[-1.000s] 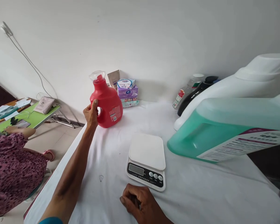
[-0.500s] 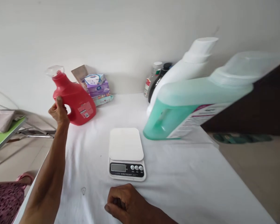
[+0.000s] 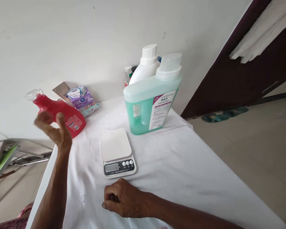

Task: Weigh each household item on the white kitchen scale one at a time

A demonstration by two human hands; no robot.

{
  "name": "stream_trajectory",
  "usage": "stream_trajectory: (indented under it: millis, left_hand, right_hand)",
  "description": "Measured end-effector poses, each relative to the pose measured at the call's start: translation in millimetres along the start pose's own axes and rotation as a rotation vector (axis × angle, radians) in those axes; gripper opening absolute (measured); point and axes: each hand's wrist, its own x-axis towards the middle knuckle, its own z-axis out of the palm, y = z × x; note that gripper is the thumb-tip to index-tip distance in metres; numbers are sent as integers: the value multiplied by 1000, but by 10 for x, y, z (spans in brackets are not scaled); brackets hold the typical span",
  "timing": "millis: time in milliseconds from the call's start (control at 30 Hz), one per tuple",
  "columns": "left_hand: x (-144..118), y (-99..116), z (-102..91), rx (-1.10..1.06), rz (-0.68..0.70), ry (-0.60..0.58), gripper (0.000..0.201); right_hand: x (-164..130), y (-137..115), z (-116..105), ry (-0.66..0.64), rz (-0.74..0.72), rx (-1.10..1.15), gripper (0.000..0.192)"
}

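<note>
My left hand (image 3: 55,132), slightly blurred, is raised with thumb and fingers apart in front of a red detergent jug (image 3: 72,117) and holds nothing. The jug stands at the table's left with a clear cap; my hand hides part of its handle. Curled in a loose fist, my right hand (image 3: 126,197) rests on the white cloth just before a white digital kitchen scale (image 3: 116,144). Nothing lies on the scale's plate, and its display looks blank. Behind the scale to the right stands a green-liquid detergent jug (image 3: 143,109), with a white bottle (image 3: 145,70) behind it.
Tissue packs (image 3: 82,100) and a brown box (image 3: 62,90) lie at the back left by the wall. A small clear bottle (image 3: 127,75) is partly hidden behind the white one. Left of the table is a green stand (image 3: 4,163); slippers (image 3: 225,114) lie on the floor at right.
My left hand has let go of the red jug's handle and drawn back toward me, its fingers spreading. The view has turned right. My right hand keeps its place by the scale.
</note>
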Motion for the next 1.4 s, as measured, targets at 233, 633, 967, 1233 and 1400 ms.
stream_trajectory:
  millis: [233,633,967,1233,1400]
  left_hand:
    - [-422,1263,715,-470,-197,-813,63]
    - [-966,1930,1267,-722,-716,-707,64]
    - [-845,2197,1079,-794,-754,-633,64]
    - [-357,2022,495,-831,-683,-433,75]
    - [-144,1701,107,-752,-593,-336,78]
  right_hand:
    - [13,-11,-13,-2,-27,-12,22]
    - [35,-27,-29,-37,-57,-43,23]
    - [25,-35,-47,-28,-95,-44,32]
    - [6,-32,-39,-20,-64,-9,22]
    - [25,23,2,-2,-73,17,24]
